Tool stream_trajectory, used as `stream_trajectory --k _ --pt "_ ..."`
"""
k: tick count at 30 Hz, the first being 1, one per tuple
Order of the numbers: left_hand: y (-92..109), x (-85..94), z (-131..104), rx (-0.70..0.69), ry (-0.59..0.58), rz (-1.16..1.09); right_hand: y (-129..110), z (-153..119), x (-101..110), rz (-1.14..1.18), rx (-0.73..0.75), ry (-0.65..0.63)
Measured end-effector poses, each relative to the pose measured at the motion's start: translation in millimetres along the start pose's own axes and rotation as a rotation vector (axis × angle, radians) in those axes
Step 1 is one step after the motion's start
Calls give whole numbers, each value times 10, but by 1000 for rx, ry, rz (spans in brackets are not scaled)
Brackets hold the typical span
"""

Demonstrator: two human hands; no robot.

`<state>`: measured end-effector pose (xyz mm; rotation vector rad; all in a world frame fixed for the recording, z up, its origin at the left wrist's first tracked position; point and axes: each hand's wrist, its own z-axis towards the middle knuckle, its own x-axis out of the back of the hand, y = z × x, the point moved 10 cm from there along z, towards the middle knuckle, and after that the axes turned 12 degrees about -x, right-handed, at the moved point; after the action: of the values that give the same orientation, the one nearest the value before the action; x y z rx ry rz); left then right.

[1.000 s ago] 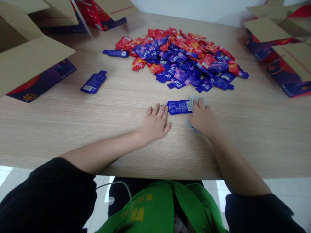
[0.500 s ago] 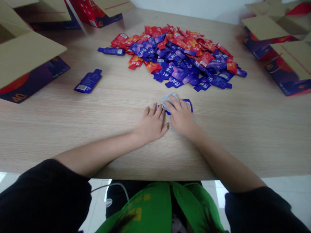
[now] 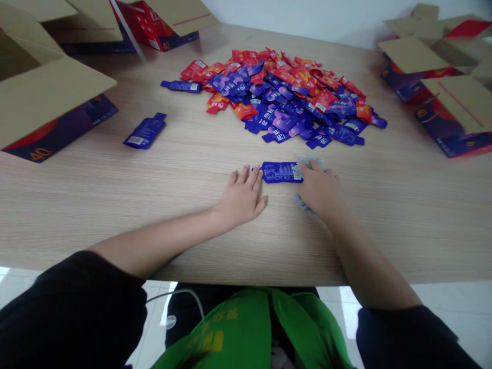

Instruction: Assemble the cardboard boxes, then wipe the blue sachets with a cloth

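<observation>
A blue pouch (image 3: 282, 172) lies flat on the table before me, its printed back with a barcode facing up. My left hand (image 3: 245, 195) rests flat with fingers stretched out, the fingertips pressing on the pouch's narrow spout end. At the pouch's other end, my right hand (image 3: 320, 187) is closed over a crumpled light grey-blue cloth (image 3: 303, 202). Cloth shows beyond the fingertips and below the palm. That hand's fingertips are at the barcode edge.
A heap of red and blue pouches (image 3: 284, 100) lies farther back. Two single blue pouches, one nearer me (image 3: 146, 132) and one farther (image 3: 180, 86), lie left of it. Open cardboard boxes stand on the left (image 3: 61, 128) and right (image 3: 453, 123) of the wooden table (image 3: 115, 205).
My right hand has slid the cloth rightward along the pouch, from its spout end to its barcode end, uncovering its printed face. My left hand has stayed on the spout end.
</observation>
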<state>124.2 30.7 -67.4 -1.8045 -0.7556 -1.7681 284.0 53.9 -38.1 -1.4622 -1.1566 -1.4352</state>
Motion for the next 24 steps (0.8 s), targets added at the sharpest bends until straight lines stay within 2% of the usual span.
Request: stream_trajectory --k 3,6,10,12,16,24 --pt "-2 -4 -3 1 8 -5 -86 -56 51 24 33 47" --pt "2 7 -4 -2 21 -12 -314 -170 103 79 134 124" --pt "13 24 0 -9 24 -15 -719 -363 5 73 366 129" --pt "14 27 2 -7 14 -17 -789 -397 -58 49 393 116" --pt "8 25 1 3 -9 -25 -645 -345 -84 -4 303 86" --pt "5 22 -2 13 -25 -30 -58 -112 -48 -72 56 -69"
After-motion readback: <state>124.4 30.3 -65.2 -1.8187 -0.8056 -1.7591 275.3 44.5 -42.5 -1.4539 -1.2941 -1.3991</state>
